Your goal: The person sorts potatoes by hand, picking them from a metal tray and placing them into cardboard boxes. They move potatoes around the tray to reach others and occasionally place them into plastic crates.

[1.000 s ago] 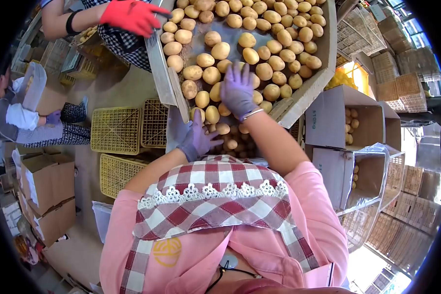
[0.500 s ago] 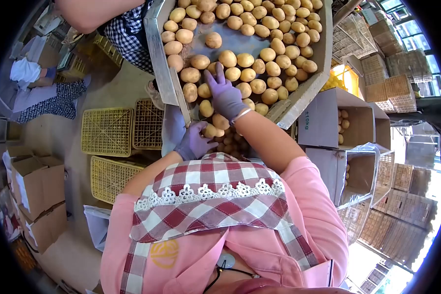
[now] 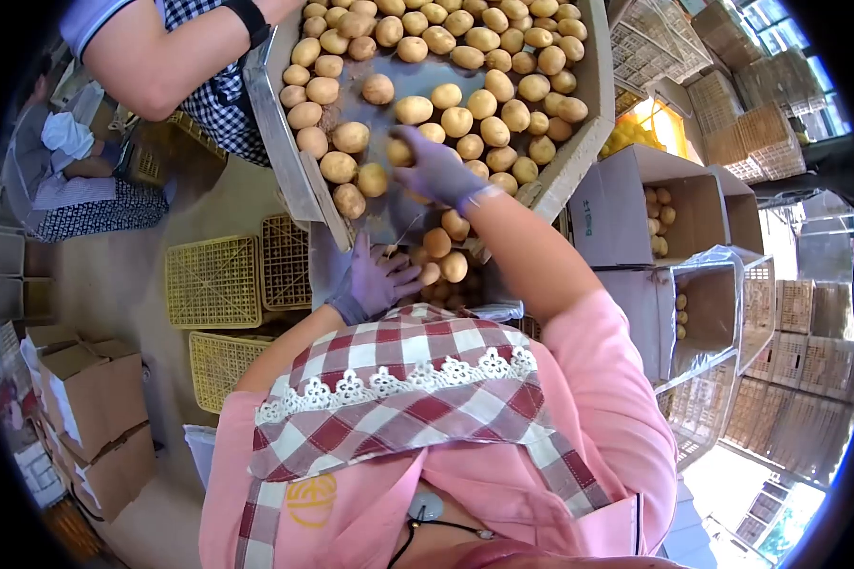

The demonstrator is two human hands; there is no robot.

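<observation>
Right hand [image 3: 436, 169] curls at potato [image 3: 399, 153] inside tray [image 3: 571, 159], grasp unclear; left hand [image 3: 375, 282], spread open by tray's near end, farther off.

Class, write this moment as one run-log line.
right hand: at a potato, grip unclear | left hand: spread, near open end of potato tray

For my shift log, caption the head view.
Gloved right hand touches a potato in the tray; left hand spread near its open end.

Potatoes [image 3: 378, 89] lie loosely spread across the grey, walled tray [image 3: 574, 156].
</observation>
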